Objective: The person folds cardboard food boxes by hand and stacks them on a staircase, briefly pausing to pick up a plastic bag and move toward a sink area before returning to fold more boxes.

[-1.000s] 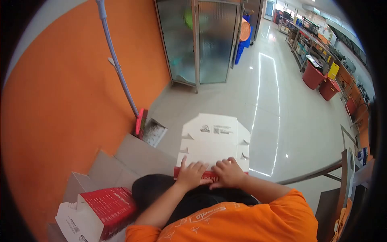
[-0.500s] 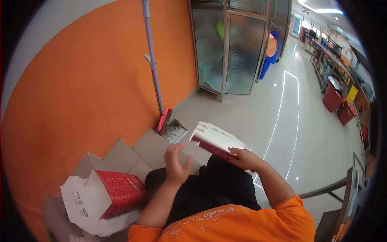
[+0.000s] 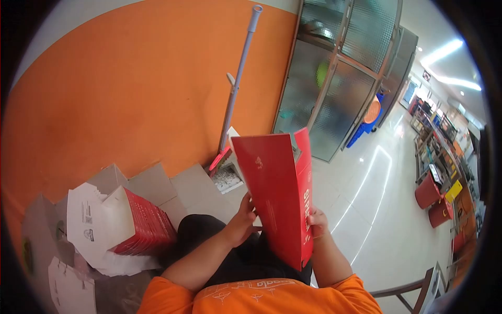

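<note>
A red cardboard carton (image 3: 272, 191) stands raised over my lap, its printed side panel facing right and its upper end open. My right hand (image 3: 317, 222) grips that side panel, thumb on the printing. On the opposite edge is my left hand (image 3: 243, 222), its fingers closed against the carton and partly hidden behind it. To my left lies a row of nested red cartons (image 3: 149, 222), with white flaps (image 3: 86, 222) spread out toward the wall.
A long-handled broom (image 3: 238, 78) leans on the orange wall (image 3: 130, 78), beside a dustpan (image 3: 228, 178) holding debris. Glass-paned doors (image 3: 342, 99) stand ahead. Red bins (image 3: 429, 191) line the right side, and a dark chair-like frame (image 3: 402, 290) is near my right elbow.
The carton has been turned upright, so its red faces now show instead of its white inside. My left hand has moved from free air onto its left edge. The view has tilted.
</note>
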The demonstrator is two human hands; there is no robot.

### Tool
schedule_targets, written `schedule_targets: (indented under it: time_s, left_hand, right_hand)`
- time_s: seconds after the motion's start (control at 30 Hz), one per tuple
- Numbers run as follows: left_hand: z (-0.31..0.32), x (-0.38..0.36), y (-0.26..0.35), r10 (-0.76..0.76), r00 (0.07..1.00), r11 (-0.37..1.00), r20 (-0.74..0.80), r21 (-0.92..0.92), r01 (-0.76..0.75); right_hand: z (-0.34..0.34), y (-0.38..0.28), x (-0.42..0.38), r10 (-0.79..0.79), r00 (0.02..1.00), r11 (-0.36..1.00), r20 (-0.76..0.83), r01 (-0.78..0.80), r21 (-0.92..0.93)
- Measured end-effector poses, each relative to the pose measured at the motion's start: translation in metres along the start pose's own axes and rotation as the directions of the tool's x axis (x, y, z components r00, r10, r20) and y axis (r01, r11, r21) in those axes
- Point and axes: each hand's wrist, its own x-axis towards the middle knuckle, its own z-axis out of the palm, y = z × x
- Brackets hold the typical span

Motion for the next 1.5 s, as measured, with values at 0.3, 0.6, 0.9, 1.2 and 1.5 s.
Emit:
schedule_targets:
  time_s: [0.3,0.6,0.9,1.2,1.5]
  left_hand:
    - [0.008,-0.022,0.015,0.180,0.977,0.979,-0.112,0.112,-0.168]
    - [0.000,-0.027,0.018,0.320,0.919,0.744,-0.230,0.662,-0.093]
    - [-0.012,-0.035,0.035,0.249,0.946,0.761,-0.206,0.645,-0.060]
    - [-0.056,-0.001,0.019,0.181,0.972,0.980,-0.151,-0.056,-0.192]
    - [-0.092,-0.053,0.059,0.168,0.986,0.978,0.001,-0.127,-0.166]
  right_hand:
    - [0.002,0.012,0.040,0.030,0.997,0.996,0.068,-0.024,-0.089]
    - [0.008,-0.001,0.046,-0.089,0.904,0.651,-0.418,-0.265,-0.711]
    - [0.029,-0.010,0.027,0.019,0.972,0.786,-0.233,-0.158,-0.597]
    - [0.005,0.000,0.016,-0.234,0.971,0.960,0.038,0.237,-0.148]
    - [-0.016,-0.034,0.028,-0.305,0.942,0.913,-0.143,0.246,-0.325]
